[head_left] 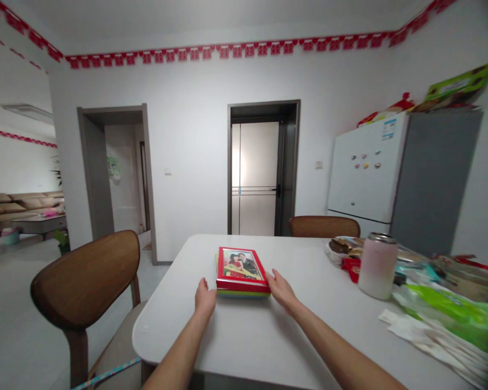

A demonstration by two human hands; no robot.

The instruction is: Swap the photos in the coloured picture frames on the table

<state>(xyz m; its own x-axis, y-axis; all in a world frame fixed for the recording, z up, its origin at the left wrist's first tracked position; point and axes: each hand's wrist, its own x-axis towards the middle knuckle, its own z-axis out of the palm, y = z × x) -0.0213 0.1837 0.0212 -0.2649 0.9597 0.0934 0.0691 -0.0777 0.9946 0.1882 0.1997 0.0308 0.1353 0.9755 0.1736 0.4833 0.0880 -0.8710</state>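
A small stack lies on the white table (244, 346), topped by a red-bordered picture frame (242, 265) with a picture of a couple. Under it show green and pale blue edges; what kind of things these are I cannot tell. My left hand (205, 298) is at the stack's near left corner, thumb raised, its other fingers partly hidden. On the opposite side, my right hand (281, 287) presses its fingers and thumb against the right edge. The stack sits between both hands and appears to rest on the tabletop.
A pink tumbler (378, 266) stands at right, beside a green plastic packet (451, 309), white tissues (431, 336) and food packages. Wooden chairs stand at the left (89, 276) and far side (324, 226). A fridge (366, 168) is behind at right.
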